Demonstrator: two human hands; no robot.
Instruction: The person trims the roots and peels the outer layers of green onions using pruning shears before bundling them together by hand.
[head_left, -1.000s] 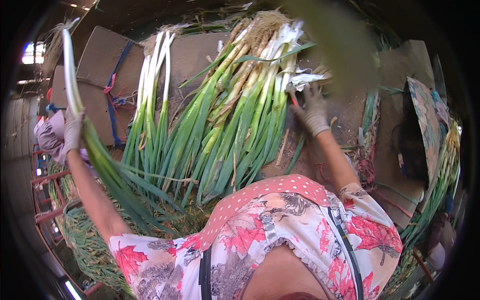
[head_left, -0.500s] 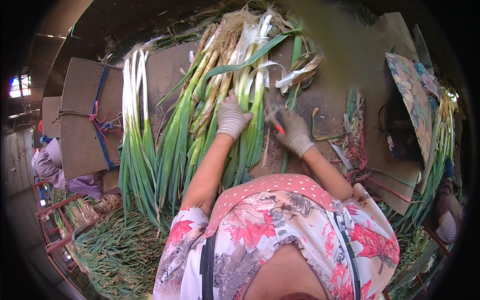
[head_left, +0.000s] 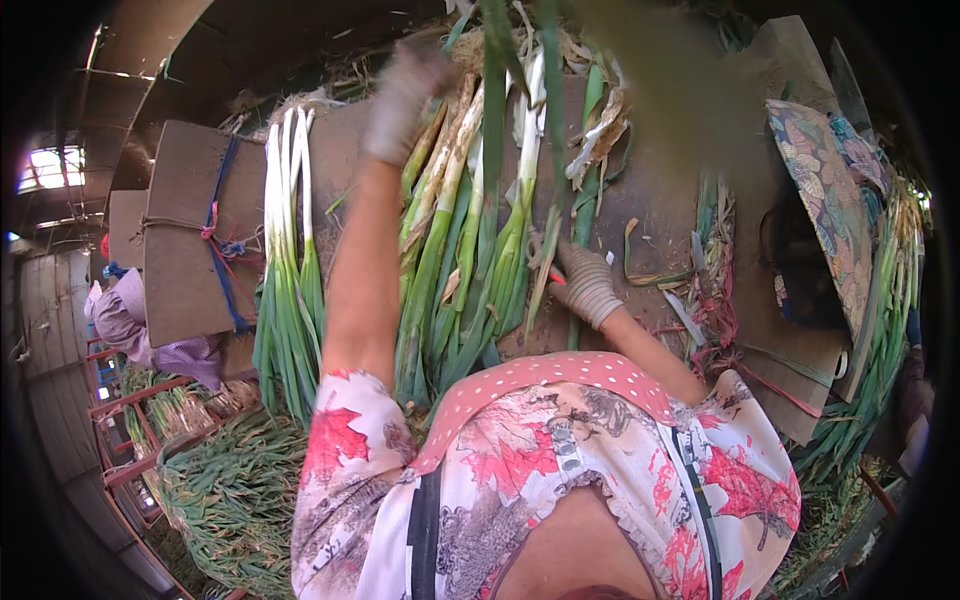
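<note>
At left we saw a heap of greens (head_left: 240, 490) below a brown board (head_left: 185, 245). Next, on the surface (head_left: 650, 230), lay the clean onions (head_left: 290, 265), their smooth white stems running into deep green leaves. Our left hand (head_left: 405, 110) was raised and blurred; we could not tell whether its fingers held anything. Mid-surface lay the rough onions (head_left: 440, 240), their stems streaked yellow and brown, with pale skin on some. Along their right edge, our right hand (head_left: 585, 285) had its fingers curled around a partly hidden red tool (head_left: 556, 278). Farther right stood a patterned panel (head_left: 815, 190).
</note>
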